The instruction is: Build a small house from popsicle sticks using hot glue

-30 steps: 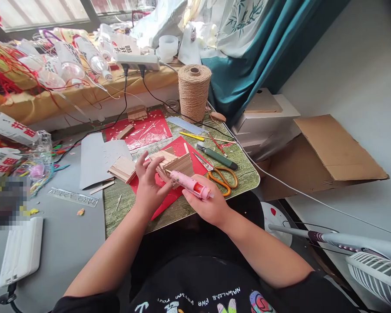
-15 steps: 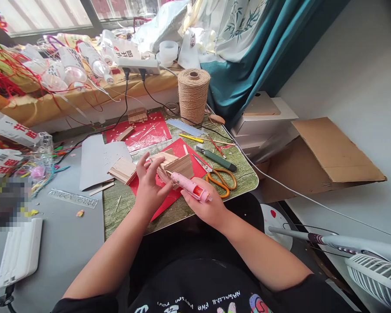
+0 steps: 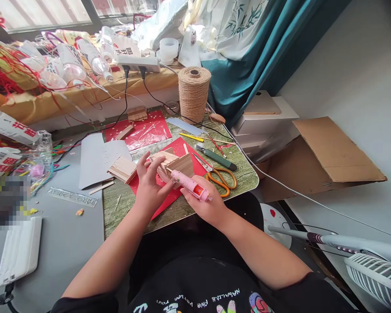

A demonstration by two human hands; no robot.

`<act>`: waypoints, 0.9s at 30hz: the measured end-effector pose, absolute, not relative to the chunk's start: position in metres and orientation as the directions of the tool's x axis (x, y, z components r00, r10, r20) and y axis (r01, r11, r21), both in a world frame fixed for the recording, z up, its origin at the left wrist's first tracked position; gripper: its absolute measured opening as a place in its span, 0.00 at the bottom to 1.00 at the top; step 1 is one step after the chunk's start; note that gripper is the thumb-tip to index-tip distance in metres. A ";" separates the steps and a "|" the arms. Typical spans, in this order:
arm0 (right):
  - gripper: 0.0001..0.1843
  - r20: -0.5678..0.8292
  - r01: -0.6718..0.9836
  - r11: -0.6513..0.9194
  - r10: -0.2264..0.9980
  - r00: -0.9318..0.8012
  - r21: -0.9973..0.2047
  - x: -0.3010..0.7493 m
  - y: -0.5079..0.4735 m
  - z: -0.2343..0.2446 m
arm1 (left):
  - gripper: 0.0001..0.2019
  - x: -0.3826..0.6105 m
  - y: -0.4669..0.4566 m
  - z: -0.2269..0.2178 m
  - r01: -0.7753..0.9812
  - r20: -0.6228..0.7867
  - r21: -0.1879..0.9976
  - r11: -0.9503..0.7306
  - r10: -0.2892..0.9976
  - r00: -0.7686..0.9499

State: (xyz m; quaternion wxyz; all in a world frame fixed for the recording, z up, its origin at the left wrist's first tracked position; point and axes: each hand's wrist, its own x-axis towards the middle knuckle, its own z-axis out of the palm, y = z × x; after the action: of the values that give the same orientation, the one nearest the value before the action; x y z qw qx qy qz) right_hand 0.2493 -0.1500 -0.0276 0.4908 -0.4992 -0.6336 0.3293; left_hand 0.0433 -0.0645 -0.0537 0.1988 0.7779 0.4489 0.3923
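My right hand (image 3: 209, 209) is closed around a pink glue gun (image 3: 185, 181), its nozzle pointing up and left. The nozzle end is right by a small structure of flat wooden craft sticks (image 3: 181, 164); whether it touches cannot be made out. On the left side of that structure, my left hand (image 3: 148, 186) grips it with thumb and fingers, partly hiding it. Beneath lies a red sheet (image 3: 163, 203). Another joined panel of craft sticks (image 3: 122, 168) rests just left of my left hand.
Orange-handled scissors (image 3: 222, 178), a green utility knife (image 3: 217, 157) and a yellow pencil (image 3: 191, 137) lie to the right. A twine spool (image 3: 194, 95) stands behind. Black cords run from a power strip (image 3: 138, 64). An open cardboard box (image 3: 332, 152) is beyond the table's right edge.
Both hands, the glue gun and the stick structure hold nearly the same position. Only a slight shift of the whole view shows.
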 end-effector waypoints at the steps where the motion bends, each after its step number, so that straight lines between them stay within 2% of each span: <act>1: 0.16 0.289 0.307 0.282 0.957 -0.022 -0.909 0.249 -0.150 -0.027 | 0.38 0.043 -0.064 -0.054 0.541 0.431 0.663 -0.517 0.855 0.289; 12: 0.16 0.233 0.298 0.224 0.973 -0.006 -0.928 0.251 -0.149 -0.028 | 0.35 0.042 -0.063 -0.053 0.540 0.415 0.680 -0.496 0.868 0.275; 27: 0.16 0.246 0.260 0.239 0.969 -0.006 -0.936 0.248 -0.148 -0.028 | 0.36 0.040 -0.064 -0.053 0.559 0.390 0.677 -0.480 0.877 0.281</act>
State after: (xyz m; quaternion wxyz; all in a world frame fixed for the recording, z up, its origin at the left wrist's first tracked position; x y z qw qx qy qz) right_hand 0.2484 -0.1485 -0.0283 0.4947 -0.5023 -0.6120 0.3583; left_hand 0.0397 -0.0638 -0.0528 0.2101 0.7722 0.4647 0.3789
